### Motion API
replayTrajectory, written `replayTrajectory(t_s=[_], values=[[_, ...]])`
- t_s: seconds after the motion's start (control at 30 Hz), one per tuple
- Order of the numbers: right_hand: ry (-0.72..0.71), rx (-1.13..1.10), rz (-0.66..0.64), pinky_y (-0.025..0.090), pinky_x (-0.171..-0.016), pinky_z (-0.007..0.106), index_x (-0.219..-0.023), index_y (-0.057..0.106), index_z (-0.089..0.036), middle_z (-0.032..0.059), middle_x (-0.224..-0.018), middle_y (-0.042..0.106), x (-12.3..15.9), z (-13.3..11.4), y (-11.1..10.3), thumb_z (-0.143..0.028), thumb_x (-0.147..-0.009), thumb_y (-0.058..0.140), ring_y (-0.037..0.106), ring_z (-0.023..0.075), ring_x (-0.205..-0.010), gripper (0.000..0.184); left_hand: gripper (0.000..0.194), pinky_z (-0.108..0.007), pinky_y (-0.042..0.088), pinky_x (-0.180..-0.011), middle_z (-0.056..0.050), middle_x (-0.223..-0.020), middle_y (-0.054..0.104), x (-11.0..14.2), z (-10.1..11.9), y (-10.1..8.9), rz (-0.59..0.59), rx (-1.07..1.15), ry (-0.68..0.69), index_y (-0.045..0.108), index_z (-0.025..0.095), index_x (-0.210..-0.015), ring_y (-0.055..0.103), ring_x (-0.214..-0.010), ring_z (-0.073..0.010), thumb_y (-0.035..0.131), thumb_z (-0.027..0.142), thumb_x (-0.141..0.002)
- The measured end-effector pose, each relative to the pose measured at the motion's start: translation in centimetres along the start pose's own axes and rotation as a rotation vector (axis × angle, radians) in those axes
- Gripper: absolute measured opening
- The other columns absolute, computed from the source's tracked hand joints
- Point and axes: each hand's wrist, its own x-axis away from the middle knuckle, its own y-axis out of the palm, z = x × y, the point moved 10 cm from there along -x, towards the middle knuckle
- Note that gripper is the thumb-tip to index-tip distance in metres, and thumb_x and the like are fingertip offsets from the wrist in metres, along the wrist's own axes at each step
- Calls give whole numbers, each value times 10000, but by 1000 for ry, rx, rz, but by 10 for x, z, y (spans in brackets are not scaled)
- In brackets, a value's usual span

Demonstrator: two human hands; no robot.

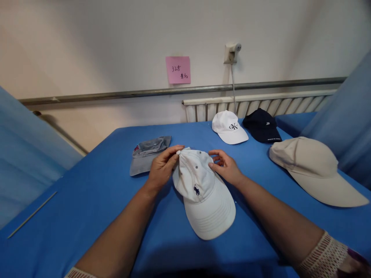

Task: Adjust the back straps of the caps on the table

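Note:
A white baseball cap [199,185] with a small dark horse-rider logo is in the middle, its brim pointing toward me. My left hand [164,166] pinches the top of its crown between thumb and fingers. On the other side, my right hand [225,166] has its fingers curled and its thumb against the crown's edge; whether fabric is pinched there is hard to see. Just behind my left hand lies a flattened grey cap [146,156] with a red patch, partly covered by that hand.
On the blue-covered table [87,200] a white cap with "CK" lettering [227,125], a black cap [259,125] and a large beige cap [310,162] sit to the right. A thin stick [31,214] lies far left. Behind are a wall rail [139,93], radiator [211,110] and plugged socket [231,54]. Blue curtains [26,154] flank both sides.

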Motion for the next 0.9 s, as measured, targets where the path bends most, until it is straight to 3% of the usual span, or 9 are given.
replayTrajectory(t_s=[0.13, 0.27, 0.43, 0.6, 0.7, 0.8, 0.9], values=[[-101, 154, -83, 478, -768, 318, -1073, 667, -232, 31, -966, 664, 2, -10, 13, -315, -773, 661, 584, 167, -816, 312, 264, -437, 518, -978, -86, -1137, 713, 1, -3, 11, -8, -108, 49, 704, 223, -1070, 654, -1075, -236, 567, 358, -889], [-249, 212, 11, 445, -946, 372, -1143, 647, -266, 50, -1106, 650, 1, -25, 7, -269, -787, 647, 588, 209, -1030, 357, 255, -430, 494, -1007, -79, -1132, 711, 4, 9, 26, -44, -200, 150, 702, 229, -1074, 640, -1095, -226, 538, 326, -904], [-322, 188, 77, 451, -930, 363, -862, 665, -255, 46, -979, 662, 3, -38, 1, -264, -851, 567, 600, 207, -998, 99, 234, -380, 488, -1002, -56, -1114, 712, 4, 23, 42, -83, -229, 249, 692, 243, -1078, 638, -1086, -195, 527, 281, -916], [-185, 92, 292, 476, -773, 305, -802, 590, -223, 49, -958, 651, 6, -22, -23, -293, -833, 534, 597, 196, -908, 94, 271, -377, 492, -964, -73, -1170, 679, 1, 17, 22, 119, -248, 238, 647, 226, -1152, 641, -1057, -194, 513, 281, -923], [-34, 32, 365, 476, -727, 288, -742, 545, -220, 37, -890, 645, 5, 2, -32, -299, -773, 545, 587, 187, -835, 84, 237, -345, 522, -845, -68, -1050, 694, 4, 7, 7, 179, -332, 178, 657, 205, -1081, 656, -909, -184, 551, 291, -888], [28, 27, 366, 470, -737, 284, -703, 515, -226, 20, -826, 632, 2, 15, -34, -287, -738, 541, 572, 180, -802, 75, 134, -309, 511, -718, -35, -804, 691, 10, 1, 14, 46, -476, 132, 668, 195, -838, 635, -736, -174, 571, 286, -855], [47, 32, 358, 465, -730, 282, -703, 519, -226, 13, -801, 624, 0, 21, -35, -294, -734, 544, 562, 172, -770, 79, 113, -296, 475, -618, -30, -740, 691, 19, -4, 37, -191, -594, 94, 662, 212, -793, 624, -652, -182, 586, 288, -831]])
